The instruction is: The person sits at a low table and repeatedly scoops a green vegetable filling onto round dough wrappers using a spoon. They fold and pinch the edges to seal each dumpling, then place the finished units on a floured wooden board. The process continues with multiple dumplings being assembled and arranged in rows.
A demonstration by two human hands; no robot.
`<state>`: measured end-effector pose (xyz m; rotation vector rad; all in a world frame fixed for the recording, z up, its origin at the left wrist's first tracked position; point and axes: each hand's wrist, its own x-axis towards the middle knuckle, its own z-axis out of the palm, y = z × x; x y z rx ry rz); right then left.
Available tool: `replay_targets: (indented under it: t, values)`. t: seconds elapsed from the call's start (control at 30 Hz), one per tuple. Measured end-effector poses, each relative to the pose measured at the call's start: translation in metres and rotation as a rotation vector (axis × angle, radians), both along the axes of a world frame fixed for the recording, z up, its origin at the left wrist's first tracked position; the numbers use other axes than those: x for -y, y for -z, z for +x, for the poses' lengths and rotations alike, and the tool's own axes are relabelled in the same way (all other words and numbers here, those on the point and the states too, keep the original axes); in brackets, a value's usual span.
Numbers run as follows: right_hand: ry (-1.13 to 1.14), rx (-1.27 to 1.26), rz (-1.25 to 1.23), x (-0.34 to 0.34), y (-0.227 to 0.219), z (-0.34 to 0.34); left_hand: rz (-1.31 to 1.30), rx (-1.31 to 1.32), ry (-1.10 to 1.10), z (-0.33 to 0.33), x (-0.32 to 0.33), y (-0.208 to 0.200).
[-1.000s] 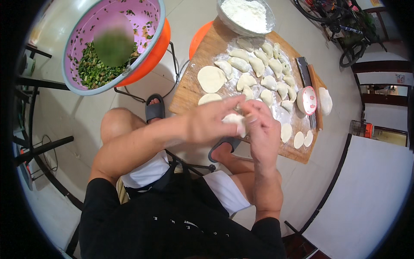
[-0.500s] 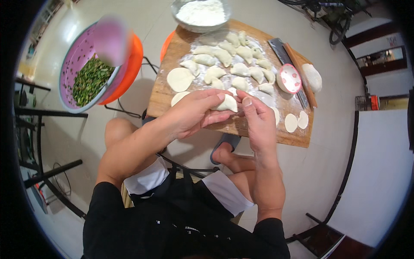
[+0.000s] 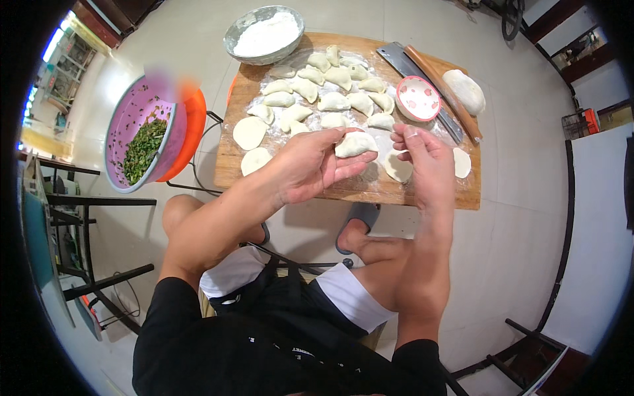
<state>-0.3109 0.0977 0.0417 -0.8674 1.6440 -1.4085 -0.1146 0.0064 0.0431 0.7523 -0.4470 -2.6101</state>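
A crescent-shaped dumpling [image 3: 355,144] with a closed edge rests on the fingers of my left hand [image 3: 310,162], held there by the thumb. Just to its right, apart from it, is my right hand [image 3: 426,155], fingers curled in toward the thumb with nothing visible between them. Both hands hover over the near part of a floured wooden board [image 3: 310,193]. Beyond them lie several finished dumplings [image 3: 333,101] in loose rows. Round dough wrappers lie flat at the board's left [image 3: 251,132], below the right fingers [image 3: 397,166] and at the right edge [image 3: 462,163].
A metal bowl of flour [image 3: 264,56] stands at the far left corner. On the right are a small pink-rimmed bowl [image 3: 419,99], a cleaver [image 3: 400,59], a rolling pin [image 3: 456,109] and a dough lump [image 3: 465,92]. A purple basin of chopped green filling [image 3: 122,125] stands left.
My right hand has come away from the dumpling and moved right. The dumpling stays in my left hand, now more fully exposed. The whole view has shifted.
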Motion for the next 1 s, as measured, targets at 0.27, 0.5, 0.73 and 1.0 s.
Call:
replay_targets:
  t: [0.27,0.5,0.73,1.0]
  values:
    - [0.022,-0.040,0.004,-0.010,-0.006,-0.014,-0.136,0.056,0.052,-0.024,-0.008,0.007]
    - [0.224,-0.069,-0.053,-0.012,0.000,-0.044,-1.164,0.417,0.315,-0.061,0.032,0.019]
    - [0.255,-0.259,-0.018,-0.012,0.004,-0.049,-1.222,0.517,0.440,-0.054,0.045,0.008]
    - [0.212,-0.704,0.025,0.010,-0.005,-0.045,-0.702,0.277,0.041,-0.005,0.062,-0.007]
